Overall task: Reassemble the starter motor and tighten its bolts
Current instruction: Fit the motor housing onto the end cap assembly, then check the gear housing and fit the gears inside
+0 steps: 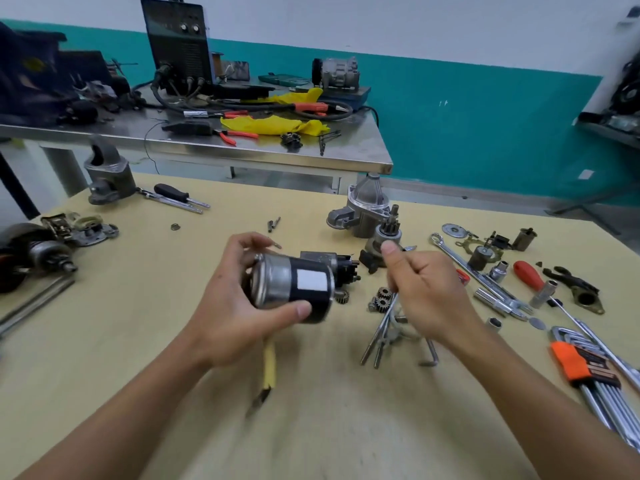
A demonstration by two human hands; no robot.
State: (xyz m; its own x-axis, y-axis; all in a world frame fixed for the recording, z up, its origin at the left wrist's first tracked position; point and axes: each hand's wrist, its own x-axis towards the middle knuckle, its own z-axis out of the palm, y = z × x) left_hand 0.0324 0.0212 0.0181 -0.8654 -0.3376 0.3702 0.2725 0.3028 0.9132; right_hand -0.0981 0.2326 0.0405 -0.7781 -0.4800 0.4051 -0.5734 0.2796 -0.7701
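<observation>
At the centre of the frame, the left hand [235,306] grips a black-and-silver cylindrical starter motor body [294,285], held on its side above the pale wooden table [311,427]. Just to its right, the right hand [426,289] is curled, thumb up, around thin silver metal rods [375,341] that slant down to the tabletop. Small dark toothed gears [381,297] lie between the hands. A grey cast-metal nose housing [363,206] stands above them. At lower right lies a set of silver hex keys in an orange holder [575,362], with a red-handled screwdriver [528,275] above it.
</observation>
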